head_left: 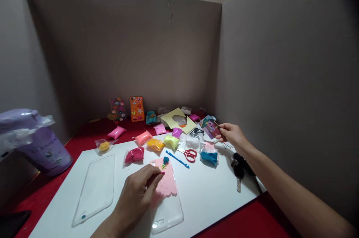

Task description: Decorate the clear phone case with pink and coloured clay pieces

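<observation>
My left hand (pixel 140 189) pinches a small dark pink piece (pixel 163 173) between thumb and fingertips, just over a clear phone case (pixel 168 213). The upper part of that case bears a pink layer (pixel 169 183) with a wavy lower edge, a dark teal blob (pixel 166 160) and small yellow-green strips. Farther right, my right hand (pixel 228 133) has its fingers closed at the edge of a colourful picture card (pixel 210 126). Whether it grips the card or a thin thing over it is too small to tell.
Red scissors (pixel 190 155), a blue tool (pixel 177 159) and several clay packets lie beyond the case. A second clear case (pixel 95 185) lies left, keys (pixel 238 174) right. A purple bucket (pixel 47 152) stands far left; decorated cases (pixel 137 109) lean at the back wall.
</observation>
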A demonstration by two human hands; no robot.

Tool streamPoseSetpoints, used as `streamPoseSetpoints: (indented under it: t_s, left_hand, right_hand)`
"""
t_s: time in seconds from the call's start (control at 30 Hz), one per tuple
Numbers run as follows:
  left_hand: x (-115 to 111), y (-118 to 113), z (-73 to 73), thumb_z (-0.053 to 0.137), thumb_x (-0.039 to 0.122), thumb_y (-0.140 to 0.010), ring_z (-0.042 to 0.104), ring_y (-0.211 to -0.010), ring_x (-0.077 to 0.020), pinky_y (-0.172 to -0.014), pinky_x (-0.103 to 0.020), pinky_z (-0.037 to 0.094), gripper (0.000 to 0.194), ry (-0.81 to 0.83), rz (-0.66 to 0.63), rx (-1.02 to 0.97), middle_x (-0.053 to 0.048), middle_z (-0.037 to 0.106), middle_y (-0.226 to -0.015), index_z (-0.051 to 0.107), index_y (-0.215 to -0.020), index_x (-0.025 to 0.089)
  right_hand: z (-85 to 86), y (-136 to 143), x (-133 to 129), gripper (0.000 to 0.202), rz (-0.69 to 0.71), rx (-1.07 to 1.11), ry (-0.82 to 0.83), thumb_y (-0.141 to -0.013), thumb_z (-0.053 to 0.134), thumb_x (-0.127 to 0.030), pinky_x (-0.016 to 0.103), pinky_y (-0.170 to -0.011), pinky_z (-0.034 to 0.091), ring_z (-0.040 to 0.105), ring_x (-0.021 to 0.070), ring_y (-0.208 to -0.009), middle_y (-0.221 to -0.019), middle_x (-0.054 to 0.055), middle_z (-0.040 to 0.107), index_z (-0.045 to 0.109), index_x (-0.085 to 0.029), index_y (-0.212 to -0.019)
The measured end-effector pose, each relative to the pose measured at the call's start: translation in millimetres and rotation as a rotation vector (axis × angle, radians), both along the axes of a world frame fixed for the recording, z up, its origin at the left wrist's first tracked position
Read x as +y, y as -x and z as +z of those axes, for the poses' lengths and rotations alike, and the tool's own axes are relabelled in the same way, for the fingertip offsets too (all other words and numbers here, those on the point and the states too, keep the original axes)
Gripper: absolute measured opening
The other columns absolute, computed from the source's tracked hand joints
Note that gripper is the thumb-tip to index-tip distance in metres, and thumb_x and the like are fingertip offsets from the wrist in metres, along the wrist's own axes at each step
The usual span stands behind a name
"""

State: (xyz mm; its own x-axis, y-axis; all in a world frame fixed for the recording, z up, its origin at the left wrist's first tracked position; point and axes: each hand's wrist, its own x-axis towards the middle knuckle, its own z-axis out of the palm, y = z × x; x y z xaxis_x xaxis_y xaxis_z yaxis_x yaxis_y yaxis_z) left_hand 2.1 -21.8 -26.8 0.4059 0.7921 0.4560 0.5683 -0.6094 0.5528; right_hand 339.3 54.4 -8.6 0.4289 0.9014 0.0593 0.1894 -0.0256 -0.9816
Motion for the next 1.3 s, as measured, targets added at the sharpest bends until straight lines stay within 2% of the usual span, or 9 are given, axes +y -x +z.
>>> streamPoseSetpoints:
  t_s: [0.27,0.43,0.53,0.67,0.77,0.87,1.03,1.13,1.3]
  left_hand:
    - [0.2,0.6,-1.0,0.049,0.027,-0.089,0.052,-0.058,-0.0114,-0.055,-0.022,0.04,0.017,-0.002,0.002,0.0,0.002,0.058,-0.067,0.057,-0.076,0.02]
    - [0.5,-0.1,0.1,0.049,0.028,-0.088,0.053,-0.059,-0.0115,-0.055,-0.023,0.04,0.017,0.0,-0.003,0.002,0.001,0.059,-0.067,0.058,-0.077,0.02]
    - [-0.4,0.7,-0.3,0.049,0.028,-0.089,0.054,-0.059,-0.0114,-0.055,-0.022,0.041,0.016,-0.002,-0.005,-0.008,0.002,0.059,-0.067,0.058,-0.077,0.02]
    - [-0.1,2.1,-1.8,0.049,0.027,-0.088,0.055,-0.06,-0.0116,-0.055,-0.022,0.042,0.015,-0.017,-0.007,-0.015,0.002,0.06,-0.068,0.059,-0.079,0.02]
    - [1.3,2.2,-2.1,0.05,0.028,-0.088,0.057,-0.063,-0.0122,-0.057,-0.022,0.043,0.014,-0.014,0.018,-0.042,0.001,0.062,-0.072,0.06,-0.081,0.021]
    - [1.3,2.0,-1.5,0.051,0.029,-0.087,0.059,-0.066,-0.013,-0.06,-0.023,0.045,0.014,0.018,0.047,-0.071,0.0,0.064,-0.075,0.061,-0.082,0.021]
    - [0.8,1.7,-1.2,0.051,0.029,-0.087,0.06,-0.064,-0.0135,-0.059,-0.023,0.046,0.014,0.035,0.081,-0.069,0.0,0.066,-0.075,0.061,-0.081,0.021]
    - [2.5,1.0,-1.4,0.052,0.029,-0.086,0.061,-0.064,-0.0137,-0.059,-0.023,0.047,0.014,0.016,0.085,-0.06,0.0,0.066,-0.075,0.062,-0.081,0.021]
    - [2.7,0.4,-1.5,0.053,0.029,-0.086,0.061,-0.063,-0.0132,-0.058,-0.022,0.048,0.013,0.01,0.082,-0.059,0.001,0.067,-0.074,0.062,-0.081,0.022]
  right_hand:
    - [2.6,2.8,-5.5,0.008,0.04,-0.042,-0.115,-0.073,0.058,-0.016,0.018,-0.037,0.044,0.052,0.0099,-0.04,-0.05,0.0,0.058,0.064,-0.012,-0.076]
    - [20.4,-16.8,4.8,0.021,-0.179,-0.166,-0.283,-0.077,0.052,-0.03,0.018,-0.036,0.034,0.048,0.0104,-0.043,-0.057,0.0,0.057,0.061,-0.014,-0.089]
    - [36.3,-26.1,8.6,0.018,-0.246,-0.279,-0.346,-0.078,0.053,-0.032,0.019,-0.041,0.036,0.054,0.0129,-0.053,-0.068,0.003,0.061,0.06,-0.016,-0.082]
    - [43.9,-21.6,5.8,0.014,-0.213,-0.402,-0.327,-0.08,0.053,-0.031,0.019,-0.041,0.037,0.055,0.0131,-0.05,-0.065,0.001,0.058,0.057,-0.018,-0.076]
    - [39.2,-13.0,3.0,0.014,-0.13,-0.429,-0.27,-0.084,0.048,-0.031,0.018,-0.033,0.035,0.052,0.0114,-0.038,-0.061,-0.002,0.055,0.056,-0.019,-0.082]
    - [34.8,-8.9,2.9,0.01,-0.067,-0.44,-0.23,-0.083,0.05,-0.026,0.018,-0.031,0.035,0.051,0.0103,-0.035,-0.066,-0.001,0.059,0.057,-0.02,-0.087]
    - [36.3,-13.0,8.0,0.026,-0.035,-0.447,-0.241,-0.075,0.055,-0.01,0.019,-0.039,0.042,0.059,0.0121,-0.049,-0.086,0.005,0.067,0.058,-0.021,-0.099]
    - [37.6,-16.8,12.5,0.034,-0.048,-0.442,-0.265,-0.072,0.056,-0.005,0.02,-0.044,0.045,0.062,0.0158,-0.062,-0.089,0.007,0.067,0.058,-0.02,-0.102]
    - [36.6,-18.4,17.5,0.023,-0.054,-0.449,-0.286,-0.073,0.058,-0.01,0.02,-0.05,0.047,0.063,0.0174,-0.069,-0.081,0.005,0.067,0.059,-0.018,-0.095]
